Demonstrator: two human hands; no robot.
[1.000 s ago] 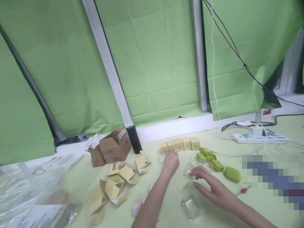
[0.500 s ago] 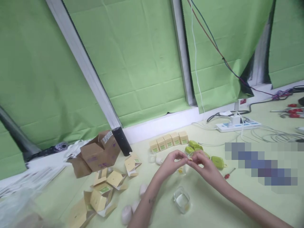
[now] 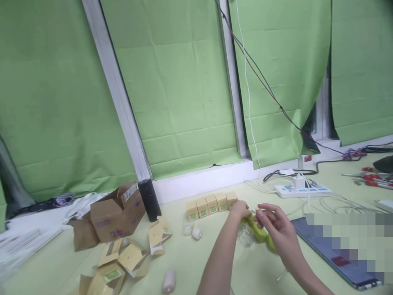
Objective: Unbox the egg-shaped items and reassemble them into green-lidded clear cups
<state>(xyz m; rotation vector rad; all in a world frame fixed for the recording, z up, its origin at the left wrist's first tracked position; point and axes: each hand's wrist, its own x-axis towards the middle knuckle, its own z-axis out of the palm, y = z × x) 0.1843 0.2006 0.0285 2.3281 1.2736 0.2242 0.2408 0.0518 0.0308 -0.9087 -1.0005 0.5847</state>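
Note:
My left hand (image 3: 240, 209) and my right hand (image 3: 277, 228) meet above the table, just right of a row of small yellow boxes (image 3: 211, 203). Both have their fingers curled and pinched together, close to each other. What they pinch is too small to name. Right under the hands lie several lime-green cases (image 3: 258, 232). A clear little container (image 3: 245, 237) stands beside them. Part of the green cases is hidden by my right hand.
An open cardboard box (image 3: 117, 212) and a black cylinder (image 3: 149, 200) stand at the left, with opened yellow cartons (image 3: 129, 257) in front. White egg-shaped pieces (image 3: 197, 233) lie nearby. A power strip (image 3: 302, 190) with cables and red-handled tools (image 3: 375, 180) sit at the right.
My view has swung right and up. Both hands have risen from the table and come together, then moved back toward the row of boxes, over the green cases.

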